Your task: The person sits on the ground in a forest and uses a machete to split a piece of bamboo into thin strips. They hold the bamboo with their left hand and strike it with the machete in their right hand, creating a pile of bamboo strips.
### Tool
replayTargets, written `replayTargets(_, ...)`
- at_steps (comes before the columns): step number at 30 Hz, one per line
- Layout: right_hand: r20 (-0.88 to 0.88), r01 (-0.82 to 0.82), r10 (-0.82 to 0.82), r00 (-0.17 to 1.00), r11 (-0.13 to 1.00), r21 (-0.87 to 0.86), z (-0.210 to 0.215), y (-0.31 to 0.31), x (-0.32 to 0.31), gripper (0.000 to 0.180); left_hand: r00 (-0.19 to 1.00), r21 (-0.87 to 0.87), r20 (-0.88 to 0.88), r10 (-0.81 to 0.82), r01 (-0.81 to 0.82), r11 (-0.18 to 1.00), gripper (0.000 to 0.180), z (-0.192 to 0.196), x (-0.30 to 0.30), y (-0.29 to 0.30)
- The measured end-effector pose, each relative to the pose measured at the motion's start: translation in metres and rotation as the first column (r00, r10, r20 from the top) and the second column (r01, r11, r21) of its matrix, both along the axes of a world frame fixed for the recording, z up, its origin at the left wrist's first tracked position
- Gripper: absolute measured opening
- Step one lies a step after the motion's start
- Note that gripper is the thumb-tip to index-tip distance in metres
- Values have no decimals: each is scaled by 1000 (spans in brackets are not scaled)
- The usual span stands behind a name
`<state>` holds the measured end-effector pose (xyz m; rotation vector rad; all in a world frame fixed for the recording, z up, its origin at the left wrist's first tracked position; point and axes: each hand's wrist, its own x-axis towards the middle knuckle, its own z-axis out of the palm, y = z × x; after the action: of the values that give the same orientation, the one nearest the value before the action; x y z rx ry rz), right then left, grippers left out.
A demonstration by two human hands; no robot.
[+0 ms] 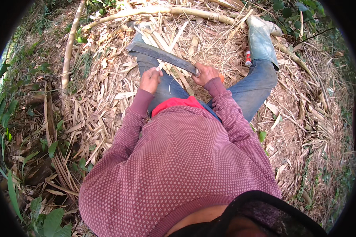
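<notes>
Two hands: both are working over the lap of a seated person in a maroon sweater and blue jeans, on ground that is littered with dry bamboo husk.
Right hand [205,74]: its grip is clenching the handle of a long dark machete [162,55], whose blade is running up and to the left across the knees.
Left hand [150,79]: its grip is pinching the near end of a thin pale bamboo strip [168,49] — the strip is lying under the blade and pointing far.
Step in hand: by my reading, the person is shaving or splitting the strip against the blade's edge.
Next move: it is likely calling for a steady blade angle and fingers that are staying clear of the edge.
Split strips: more pale slats [154,37] are lying just beyond the blade, near the left boot.
Right boot [261,39]: a grey-green rubber boot is resting far right — a small red and white tube [248,58] is lying just beside it.
Bamboo poles [174,12]: long culms are curving along the far edge.
Containers: none are showing.
</notes>
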<state>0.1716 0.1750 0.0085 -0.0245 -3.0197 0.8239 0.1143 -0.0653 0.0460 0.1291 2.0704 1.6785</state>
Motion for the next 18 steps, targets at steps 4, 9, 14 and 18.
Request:
replayTargets(4, 42, 45, -46, 998, 999, 7, -3, 6, -3, 27, 992, 20, 122, 16, -19, 1000, 25, 26, 12, 0)
replayTargets(9, 32, 80, -81, 996, 997, 24, -6, 9, -6, 27, 981, 71, 193, 0, -14, 997, 24, 39, 15, -6)
replayTargets(14, 214, 291, -284, 935, 957, -4, -16, 36, -18, 29, 970, 40, 241, -21, 12, 999, 26, 59, 34, -25)
replayTargets(18, 273, 599, -559, 783, 796, -88, -56, 77, -22, 41, 940, 56, 338, -41, 23, 998, 28, 91, 63, -50)
